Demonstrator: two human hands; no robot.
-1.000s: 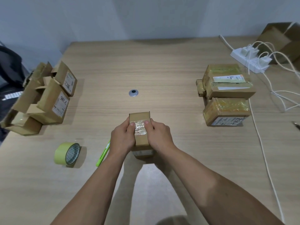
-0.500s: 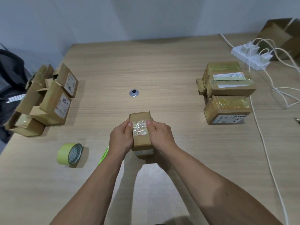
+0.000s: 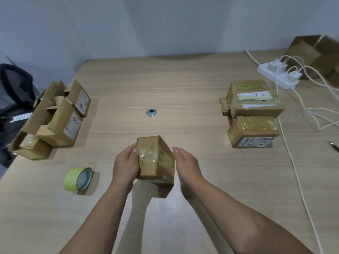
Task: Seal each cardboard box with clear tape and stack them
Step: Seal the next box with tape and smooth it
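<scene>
The wooden table spreads under the left hand and the right hand. Well to the left of the left hand lies a pile of open cardboard boxes, their flaps standing out and some carrying white labels. Well to the right of the right hand stand the taped boxes, one resting on top of the others. Between the two hands is the small cardboard box, tilted, with clear tape shining on its top and its right side. The left hand grips its left side, with the thumb pressed on the taped top. The right hand is flat with straight fingers, just beside the right side of the box; whether it touches cannot be told. Left of the left hand, the roll of yellow-green tape stands on its edge. Beyond both hands, a small metal ring sits in the table.
</scene>
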